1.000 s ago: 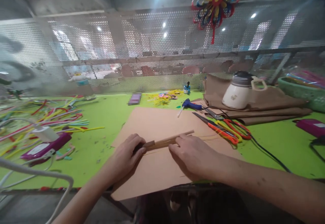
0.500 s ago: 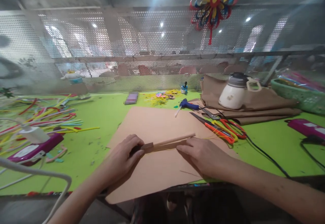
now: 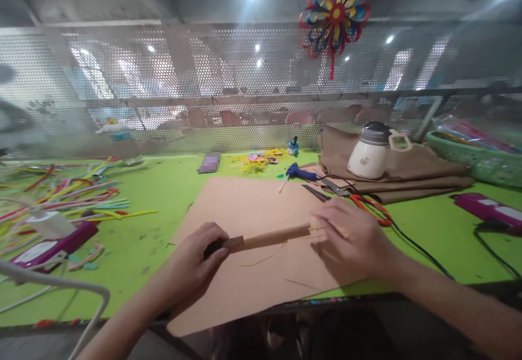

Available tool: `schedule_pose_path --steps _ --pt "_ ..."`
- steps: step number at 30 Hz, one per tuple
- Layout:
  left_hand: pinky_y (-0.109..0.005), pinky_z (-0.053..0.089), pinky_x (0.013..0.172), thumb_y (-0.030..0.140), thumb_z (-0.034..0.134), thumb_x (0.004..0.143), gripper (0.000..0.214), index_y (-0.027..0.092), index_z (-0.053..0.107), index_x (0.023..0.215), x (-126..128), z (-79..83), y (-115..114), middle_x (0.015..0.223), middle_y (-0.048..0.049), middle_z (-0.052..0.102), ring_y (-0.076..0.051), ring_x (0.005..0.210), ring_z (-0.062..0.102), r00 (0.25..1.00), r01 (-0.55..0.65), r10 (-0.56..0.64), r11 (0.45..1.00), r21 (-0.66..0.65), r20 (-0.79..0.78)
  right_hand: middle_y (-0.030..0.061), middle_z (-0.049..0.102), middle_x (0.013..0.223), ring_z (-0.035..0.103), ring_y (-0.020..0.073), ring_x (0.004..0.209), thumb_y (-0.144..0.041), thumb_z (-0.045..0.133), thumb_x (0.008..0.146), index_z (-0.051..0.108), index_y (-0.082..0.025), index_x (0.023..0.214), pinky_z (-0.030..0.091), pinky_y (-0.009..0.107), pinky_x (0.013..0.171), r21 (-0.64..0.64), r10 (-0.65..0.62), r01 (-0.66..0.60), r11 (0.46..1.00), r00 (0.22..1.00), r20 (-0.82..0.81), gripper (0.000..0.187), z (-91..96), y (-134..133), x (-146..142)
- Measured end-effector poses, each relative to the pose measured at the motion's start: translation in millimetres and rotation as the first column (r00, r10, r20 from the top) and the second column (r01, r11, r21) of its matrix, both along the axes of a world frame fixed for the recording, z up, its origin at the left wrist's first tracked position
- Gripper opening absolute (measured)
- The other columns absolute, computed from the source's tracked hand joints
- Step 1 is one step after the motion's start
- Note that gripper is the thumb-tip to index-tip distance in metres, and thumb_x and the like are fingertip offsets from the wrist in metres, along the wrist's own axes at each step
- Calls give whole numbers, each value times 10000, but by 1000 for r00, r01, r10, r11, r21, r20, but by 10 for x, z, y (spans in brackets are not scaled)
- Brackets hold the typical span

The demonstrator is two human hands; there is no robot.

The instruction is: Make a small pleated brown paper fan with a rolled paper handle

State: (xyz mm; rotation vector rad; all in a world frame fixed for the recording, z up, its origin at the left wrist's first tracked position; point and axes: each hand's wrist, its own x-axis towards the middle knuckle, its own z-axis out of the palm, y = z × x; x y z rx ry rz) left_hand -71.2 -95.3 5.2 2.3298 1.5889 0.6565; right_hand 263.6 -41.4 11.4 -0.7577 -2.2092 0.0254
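Pale perforated screen across upper frame; bright green tabletop below. Far left: tangle of multicoloured thin strips. Lower left of centre: left hand, forearm slanting up from bottom edge, fingers curled, thumb pressing along the front, closed on the dark brown end of a slim tan rod. Rod lies at frame centre, rising slightly rightward, above a tan paper sheet. Right of centre: right hand, blurred, back uppermost, forearm from lower right, fingertips bunched at rod's right end by thin yellow strands; grip on anything, cannot tell. Just beyond: orange-handled scissors.
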Motion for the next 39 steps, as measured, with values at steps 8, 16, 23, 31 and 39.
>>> schedule_pose_path --steps 8,16,23,31,39 --pt "-340 452 764 352 478 953 197 194 595 947 9 13 8 933 -55 622 -209 855 574 1000 -13 13 1000 -1 8 104 660 852 580 288 870 -191 605 786 629 -174 752 452 398 759 -263 -66 219 940 870 489 45 101 304 184" --pt "-312 456 752 343 492 949 185 199 609 953 5 52 36 927 -47 637 -197 843 581 999 29 -29 1000 5 -21 58 664 795 573 192 727 -135 536 831 640 -178 746 412 291 654 -426 38 156 891 910 413 141 56 327 194" --pt "-307 460 749 376 498 947 214 195 612 939 -15 84 37 908 -41 643 -196 835 586 1000 5 -5 1000 -20 14 -24 608 647 548 146 641 -224 582 797 550 -196 644 373 233 564 -600 92 87 795 961 261 159 104 350 21" --pt "-328 461 765 356 498 933 198 194 613 926 -45 66 -16 921 -50 635 -208 845 582 1000 -25 25 1000 -3 -16 16 655 677 571 175 661 -291 581 785 589 -198 671 391 267 587 -656 -12 114 746 988 157 147 99 298 -12" --pt "-339 457 768 329 503 922 179 189 614 940 41 61 -22 920 -53 636 -213 848 583 1000 -27 27 1000 9 -7 -30 577 533 489 122 466 -432 526 820 533 -203 751 364 238 480 -776 15 127 618 985 173 239 234 422 435"
